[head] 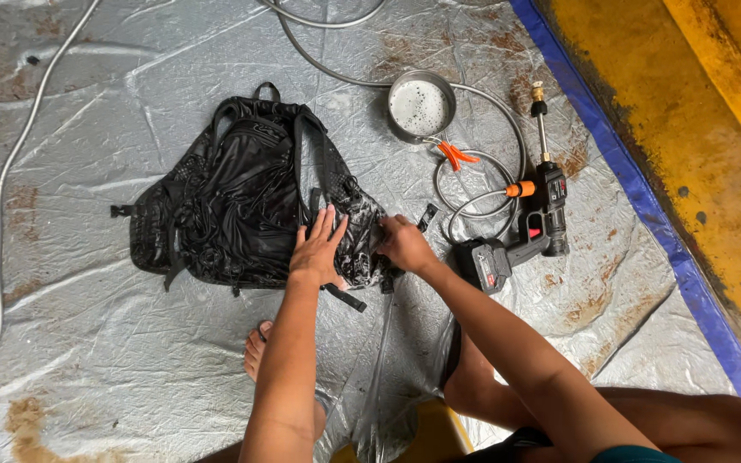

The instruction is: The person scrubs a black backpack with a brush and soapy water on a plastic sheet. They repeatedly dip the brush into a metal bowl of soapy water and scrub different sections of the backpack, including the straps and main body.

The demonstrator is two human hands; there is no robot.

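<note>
Your black backpack [233,206] lies flat on the silver tarp [113,343], its fabric wet and glossy, wrinkled into folds, with the carry loop at the top pointing away from you and the shoulder straps running down its face. A side buckle sticks out from the backpack's left edge, and loose strap ends trail off its near right corner.

Your left hand [319,249] rests palm-down on the lower right part of the backpack, fingers spread and flat, clamped on nothing. Your right hand [405,244] sits just right of it at the backpack's right edge, fingers curled onto the wet fabric there; you cannot tell from this view whether it truly pinches the cloth.

Up and to the right of the backpack stands a round metal pan [420,105] holding foamy, whitish water. Just below the pan lies a small orange clip [454,154].

Right of the backpack, past your right hand, lies a cordless pressure-washer gun [529,231], black and grey with an orange collar, its brass-tipped lance pointing away from you. A grey hose [473,184] coils between it and the pan. Your bare foot [256,347] shows on the tarp just below the backpack.
</note>
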